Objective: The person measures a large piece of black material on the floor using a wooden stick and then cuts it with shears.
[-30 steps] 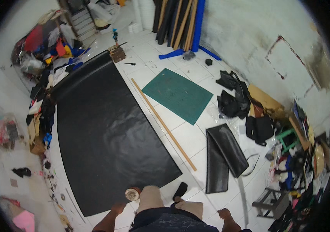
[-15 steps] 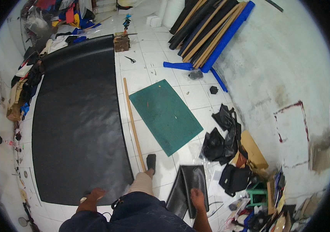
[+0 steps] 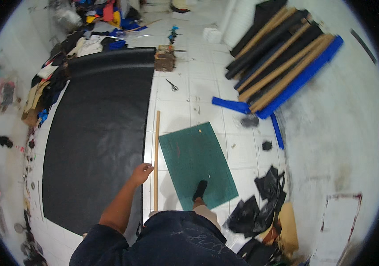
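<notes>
My left hand (image 3: 143, 173) is held out over the right edge of a large black sheet (image 3: 98, 133), with its fingers loosely apart and nothing seen in them. Just right of the fingertips, a long light-brown pole (image 3: 156, 150) lies along the sheet's edge; in this view the fingers almost meet it, and whether they touch cannot be made out. My right hand is out of view. A green cutting mat (image 3: 194, 150) lies right of the pole, and my dark-socked foot (image 3: 200, 189) is over it.
Scissors (image 3: 172, 85) lie on the white tiles ahead, near a brown block (image 3: 165, 61). Rolls of material (image 3: 282, 57) lean at the far right wall. Black bags or scraps (image 3: 247, 215) and cardboard (image 3: 288, 228) crowd the near right. Cloth piles (image 3: 87, 46) line the far left.
I have moved forward, and a foot is now over the mat. My left hand has gone from the sheet's near end toward the pole. My right hand and the folded black sheet have left view.
</notes>
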{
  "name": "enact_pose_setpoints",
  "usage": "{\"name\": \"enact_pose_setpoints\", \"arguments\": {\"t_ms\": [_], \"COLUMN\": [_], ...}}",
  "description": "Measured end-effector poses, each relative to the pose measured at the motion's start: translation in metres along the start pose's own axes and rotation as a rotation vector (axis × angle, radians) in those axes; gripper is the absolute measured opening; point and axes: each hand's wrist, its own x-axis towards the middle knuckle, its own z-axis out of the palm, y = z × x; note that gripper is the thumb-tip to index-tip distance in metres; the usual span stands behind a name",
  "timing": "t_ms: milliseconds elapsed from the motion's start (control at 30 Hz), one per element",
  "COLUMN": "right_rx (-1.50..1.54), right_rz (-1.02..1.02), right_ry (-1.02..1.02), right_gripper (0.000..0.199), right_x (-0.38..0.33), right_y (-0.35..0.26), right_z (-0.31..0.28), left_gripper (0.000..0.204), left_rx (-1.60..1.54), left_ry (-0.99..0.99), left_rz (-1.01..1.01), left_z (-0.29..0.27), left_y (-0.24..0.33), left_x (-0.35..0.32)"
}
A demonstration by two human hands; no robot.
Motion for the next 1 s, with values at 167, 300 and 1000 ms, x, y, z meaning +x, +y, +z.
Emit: {"name": "enact_pose_setpoints", "arguments": {"t_ms": [167, 300, 1000], "right_rx": [-0.289, -0.363, -1.298], "right_rz": [-0.278, -0.676, -1.479], "right_ry": [0.078, 0.214, -0.69], "right_gripper": [0.032, 0.033, 0.036], "right_x": [0.159, 0.289, 0.109], "right_y": [-0.152, -0.379, -1.121], "right_z": [-0.147, -0.23, 0.028], "left_gripper": [0.04, 0.042, 0.044], "left_rx": [0.092, 0.72, -0.542], "left_ry": [0.205, -0.016, 0.767], "left_rz": [-0.443, -0.398, -0.401], "left_z": [0.003, 0.003, -0.152], "left_y": [-0.098, -0.193, 0.128], "left_x": [-0.002, -0.058, 0.401]}}
